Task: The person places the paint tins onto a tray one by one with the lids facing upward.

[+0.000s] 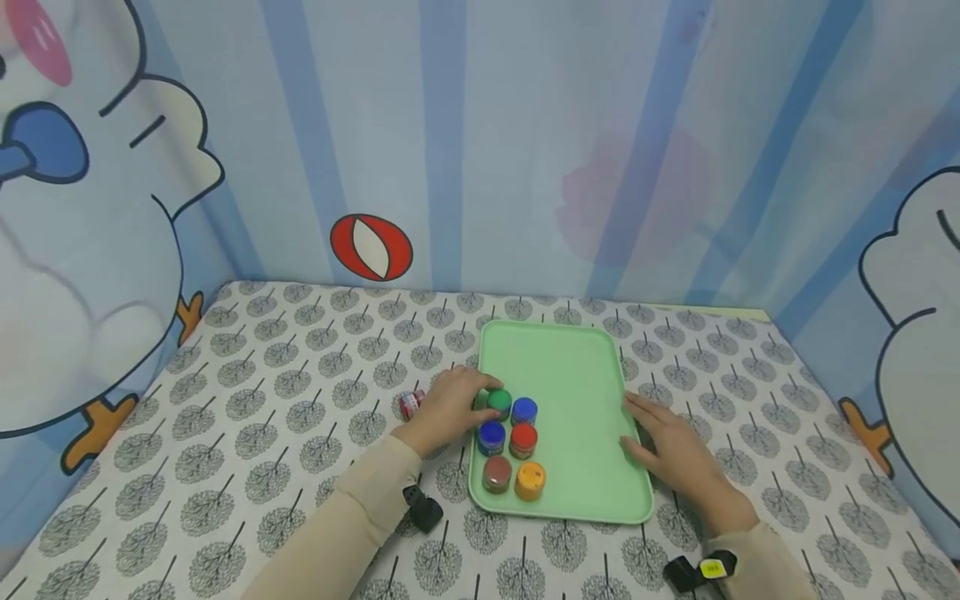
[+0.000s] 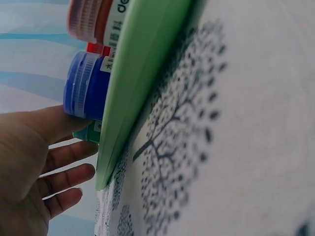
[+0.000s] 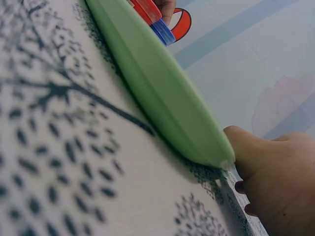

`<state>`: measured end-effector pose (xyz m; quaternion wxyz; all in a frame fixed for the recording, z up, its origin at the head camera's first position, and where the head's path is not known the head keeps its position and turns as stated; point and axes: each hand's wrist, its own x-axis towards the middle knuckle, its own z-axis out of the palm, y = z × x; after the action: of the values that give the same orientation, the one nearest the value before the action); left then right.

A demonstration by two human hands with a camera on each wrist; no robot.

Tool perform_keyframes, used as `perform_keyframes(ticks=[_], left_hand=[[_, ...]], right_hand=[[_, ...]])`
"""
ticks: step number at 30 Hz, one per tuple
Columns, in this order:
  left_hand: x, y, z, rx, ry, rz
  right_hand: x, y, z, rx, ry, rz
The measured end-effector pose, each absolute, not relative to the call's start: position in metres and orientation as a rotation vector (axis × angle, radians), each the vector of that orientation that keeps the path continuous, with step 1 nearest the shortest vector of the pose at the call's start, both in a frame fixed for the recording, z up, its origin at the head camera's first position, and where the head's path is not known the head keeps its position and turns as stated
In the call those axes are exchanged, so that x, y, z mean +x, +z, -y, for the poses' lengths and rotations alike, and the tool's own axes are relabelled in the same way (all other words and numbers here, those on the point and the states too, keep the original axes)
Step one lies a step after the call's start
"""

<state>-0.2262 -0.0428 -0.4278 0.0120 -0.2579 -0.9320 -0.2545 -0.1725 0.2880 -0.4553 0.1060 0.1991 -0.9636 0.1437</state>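
A light green tray [image 1: 577, 467] holds several small paint jars on its left side. My left hand [image 1: 447, 407] reaches over the tray's left rim, its thumb and index finger around the green-lidded jar [image 1: 499, 403] at the back of the group. In the left wrist view, the thumb passes close by a blue jar [image 2: 88, 86] and the other fingers are spread. Beside the green jar stands another blue jar [image 1: 525, 411], with a red jar [image 1: 523, 440] in front of it. My right hand [image 1: 675, 450] rests along the tray's right edge, fingers extended.
Nearest me on the tray are a brown jar [image 1: 497, 474] and an orange-yellow jar [image 1: 530, 481]. A small red-and-white item [image 1: 411, 404] lies left of the tray, beside my left hand. The tree-print cloth [image 1: 315, 450] runs back to a cartoon-printed curtain [image 1: 510, 167].
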Motion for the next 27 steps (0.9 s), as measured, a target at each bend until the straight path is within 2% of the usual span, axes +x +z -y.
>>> perform_keyframes(ticks=[17,27], left_hand=[[-0.22,-0.421,0.056,-0.752,-0.653,2.876],[-0.213,-0.409,0.081,-0.685,-0.448,2.893]], right_hand=[[-0.173,-0.458,-0.289,0.576,0.411,2.83],[-0.173,-0.458,-0.287,0.578,0.414,2.83]])
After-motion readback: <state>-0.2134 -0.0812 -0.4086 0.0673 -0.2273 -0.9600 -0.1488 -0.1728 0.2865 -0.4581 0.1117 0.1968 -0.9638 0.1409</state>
